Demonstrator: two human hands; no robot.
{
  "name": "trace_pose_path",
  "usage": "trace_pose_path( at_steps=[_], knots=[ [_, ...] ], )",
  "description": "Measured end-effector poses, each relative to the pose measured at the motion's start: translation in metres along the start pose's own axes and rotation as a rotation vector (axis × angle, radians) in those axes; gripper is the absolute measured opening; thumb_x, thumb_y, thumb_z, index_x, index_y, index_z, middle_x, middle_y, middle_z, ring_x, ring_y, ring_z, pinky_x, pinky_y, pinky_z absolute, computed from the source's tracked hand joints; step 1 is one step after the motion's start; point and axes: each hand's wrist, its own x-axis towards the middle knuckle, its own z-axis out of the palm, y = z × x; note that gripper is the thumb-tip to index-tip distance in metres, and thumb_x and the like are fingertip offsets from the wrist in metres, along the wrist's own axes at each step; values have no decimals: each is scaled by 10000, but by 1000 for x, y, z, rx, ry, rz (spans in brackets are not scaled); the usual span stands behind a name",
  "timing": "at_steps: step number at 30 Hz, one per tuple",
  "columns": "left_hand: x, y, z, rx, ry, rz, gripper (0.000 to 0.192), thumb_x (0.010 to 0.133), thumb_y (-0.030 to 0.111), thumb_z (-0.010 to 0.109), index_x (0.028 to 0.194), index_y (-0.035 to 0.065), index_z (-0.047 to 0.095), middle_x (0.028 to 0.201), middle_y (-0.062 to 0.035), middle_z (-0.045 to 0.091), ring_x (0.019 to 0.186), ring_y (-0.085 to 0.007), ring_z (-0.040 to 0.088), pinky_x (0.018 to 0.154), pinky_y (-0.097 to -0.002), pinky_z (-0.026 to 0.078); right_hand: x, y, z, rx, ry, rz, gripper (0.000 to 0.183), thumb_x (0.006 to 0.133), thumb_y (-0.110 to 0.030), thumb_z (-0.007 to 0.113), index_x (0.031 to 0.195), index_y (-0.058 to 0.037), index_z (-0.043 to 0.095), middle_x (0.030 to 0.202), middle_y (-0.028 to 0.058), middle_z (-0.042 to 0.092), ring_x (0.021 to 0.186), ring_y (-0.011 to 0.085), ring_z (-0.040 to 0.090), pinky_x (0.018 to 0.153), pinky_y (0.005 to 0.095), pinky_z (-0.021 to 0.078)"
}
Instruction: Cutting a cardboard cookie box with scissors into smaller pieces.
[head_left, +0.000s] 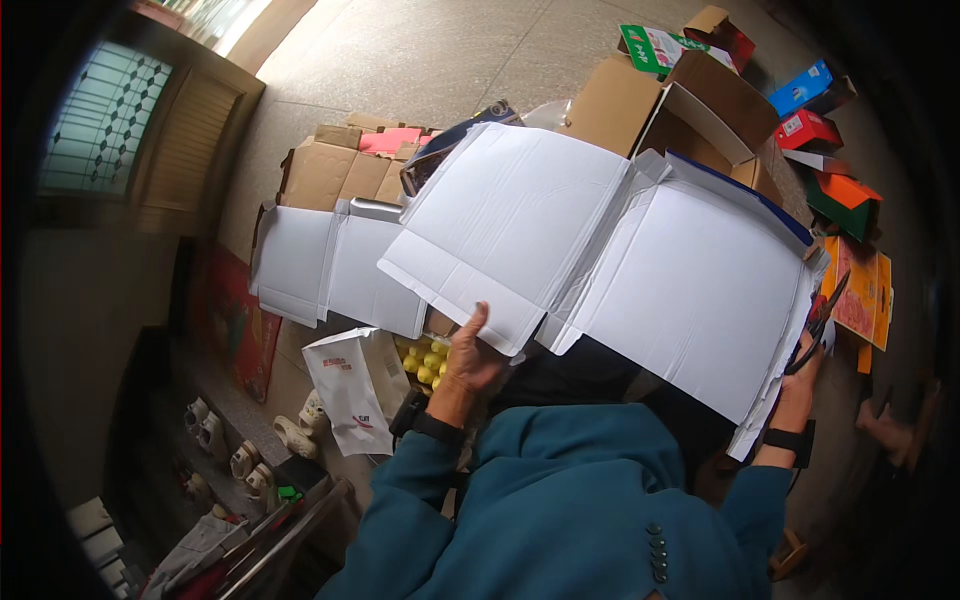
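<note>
An unfolded cardboard box (517, 202), white inside with creased flaps, lies spread over my lap. My left hand (476, 358) grips its near left flap, thumb on top and fingers hidden underneath. At the box's right edge is my right hand (802, 371), holding a pair of dark scissors (823, 319) with the blades pointing away from me. That hand also sits against the box's right edge; whether its fingers grip the cardboard is hidden.
Left of the box lie flattened white cardboard (367, 266) and brown cardboard (322, 172). An open brown carton (615, 97) stands behind. Several small boxes (810, 131) line the right. A white paper bag (352, 390) and yellow round items (426, 364) are near my left arm; shoes (294, 436) sit lower left.
</note>
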Motion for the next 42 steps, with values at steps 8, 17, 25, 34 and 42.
trace_pose_path(
  at_steps=[8, 17, 25, 34, 42],
  knots=[
    [12, -35, 24, -70, -296, 16, 390, 826, 116, 625, 1176, 85, 457, 1151, -59, 500, 1186, -227, 415, 1026, -440, 327, -7, 1, 16, -34, 73, -251, 96, 787, -96, 564, 830, -12, 585, 752, 28, 579, 640, 146, 569, 574, 280, 461],
    [56, -21, 64, -24, -238, 224, 316, 862, 90, 571, 1165, 86, 484, 1133, -44, 538, 1108, -227, 494, 890, -362, 430, -28, 5, 27, -555, 60, -696, 168, 832, -108, 537, 859, 55, 561, 801, 60, 569, 720, 192, 529, 665, 303, 435],
    [49, -28, 85, 62, -330, 75, 638, 856, 148, 591, 1384, 115, 234, 1323, -75, 366, 1215, -235, 385, 995, -391, 347, -65, 26, 99, -108, -43, -612, 180, 846, -97, 570, 973, 24, 530, 900, 71, 566, 813, 167, 524, 722, 288, 444],
    [53, -20, 116, 146, -267, 416, 730, 744, -119, 508, 1393, 20, 203, 1339, -107, 367, 1181, -202, 416, 995, -299, 348, -115, 12, 135, -425, -35, -788, 252, 881, -175, 557, 932, 58, 478, 824, 117, 527, 781, 213, 500, 716, 319, 416],
    [29, 77, 99, 240, -222, 731, 672, 797, -110, 455, 1393, 13, 169, 1242, -153, 447, 1104, -205, 495, 947, -296, 420, -132, -1, 152, -327, -478, -601, 291, 870, -289, 593, 882, -25, 471, 795, 53, 530, 590, 92, 468, 520, 211, 377]
  ],
)
